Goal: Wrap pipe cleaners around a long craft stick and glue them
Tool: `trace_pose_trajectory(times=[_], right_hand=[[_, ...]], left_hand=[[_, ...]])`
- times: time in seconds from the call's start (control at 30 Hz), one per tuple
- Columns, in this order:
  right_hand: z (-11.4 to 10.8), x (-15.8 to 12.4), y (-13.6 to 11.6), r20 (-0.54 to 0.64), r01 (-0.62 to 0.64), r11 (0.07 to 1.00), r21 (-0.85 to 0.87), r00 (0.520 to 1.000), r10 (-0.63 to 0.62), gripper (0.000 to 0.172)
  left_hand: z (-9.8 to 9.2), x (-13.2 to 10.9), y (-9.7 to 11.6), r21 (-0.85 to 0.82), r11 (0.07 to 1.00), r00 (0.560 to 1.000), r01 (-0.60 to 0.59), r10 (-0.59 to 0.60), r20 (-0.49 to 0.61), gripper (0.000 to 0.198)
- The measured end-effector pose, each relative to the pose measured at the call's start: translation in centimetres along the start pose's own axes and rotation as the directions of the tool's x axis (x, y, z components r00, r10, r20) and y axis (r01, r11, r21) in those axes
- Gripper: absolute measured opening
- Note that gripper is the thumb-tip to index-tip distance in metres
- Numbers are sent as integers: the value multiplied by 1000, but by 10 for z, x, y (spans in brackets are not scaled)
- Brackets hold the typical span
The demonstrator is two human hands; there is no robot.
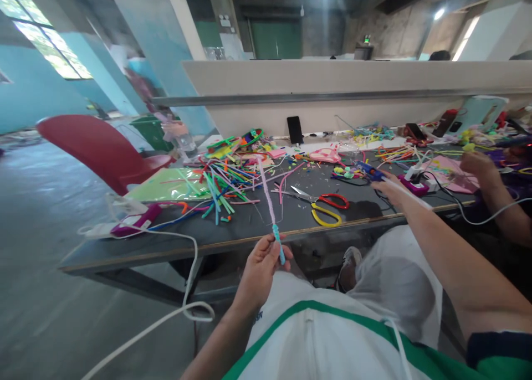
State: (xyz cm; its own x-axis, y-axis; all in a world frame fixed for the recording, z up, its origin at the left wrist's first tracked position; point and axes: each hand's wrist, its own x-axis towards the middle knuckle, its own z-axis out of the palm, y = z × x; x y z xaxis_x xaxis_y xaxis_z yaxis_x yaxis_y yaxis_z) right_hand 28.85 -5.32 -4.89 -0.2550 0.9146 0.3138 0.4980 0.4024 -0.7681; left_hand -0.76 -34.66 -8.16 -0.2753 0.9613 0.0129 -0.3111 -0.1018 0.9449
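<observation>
My left hand (264,261) is closed round the lower part of a fuzzy pipe-cleaner stem, whose lower end (276,237) is light blue and whose long upper part (268,197) is pale pink. The stem points up and away over the table's front edge. Out to the right, my right hand (390,189) grips a blue glue gun (371,172) just above the tabletop. A whitish glue stick (415,197) juts from its rear. Between my hands lie scissors (318,203) with one red and one yellow handle, blades spread.
Loose colourful pipe cleaners (226,183) pile at the left on the table (233,236). A purple-and-white power strip (137,220) trails cables over the left edge. A black phone (295,129) leans at the back. At right is another person's hand (477,164); a red chair (95,147) stands left.
</observation>
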Motion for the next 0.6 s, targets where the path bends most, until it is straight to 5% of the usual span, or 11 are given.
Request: trace_pose_trajectory(times=[0.07, 0.17, 0.3, 0.5, 0.6], right_hand=[[1, -17, -18, 118, -85, 944, 318, 992, 50, 34], [11, -44, -52, 264, -140, 836, 530, 964, -7, 32], [23, -75, -93, 355, -168, 805, 569, 933, -56, 32], [44, -127, -126, 449, -67, 928, 367, 886, -114, 34], [60, -151, -131, 540, -171, 851, 497, 828, -149, 31]], left_hand=[[3, 0, 2, -28, 1000, 1000, 11, -11, 11, 31], [7, -1, 5, -50, 999, 999, 19, -17, 29, 29], [11, -1, 9, -77, 997, 999, 3, 0, 44, 26], [12, -3, 13, -147, 988, 998, -40, 47, 41, 23], [11, -4, 17, -171, 978, 992, -122, 121, -17, 20]])
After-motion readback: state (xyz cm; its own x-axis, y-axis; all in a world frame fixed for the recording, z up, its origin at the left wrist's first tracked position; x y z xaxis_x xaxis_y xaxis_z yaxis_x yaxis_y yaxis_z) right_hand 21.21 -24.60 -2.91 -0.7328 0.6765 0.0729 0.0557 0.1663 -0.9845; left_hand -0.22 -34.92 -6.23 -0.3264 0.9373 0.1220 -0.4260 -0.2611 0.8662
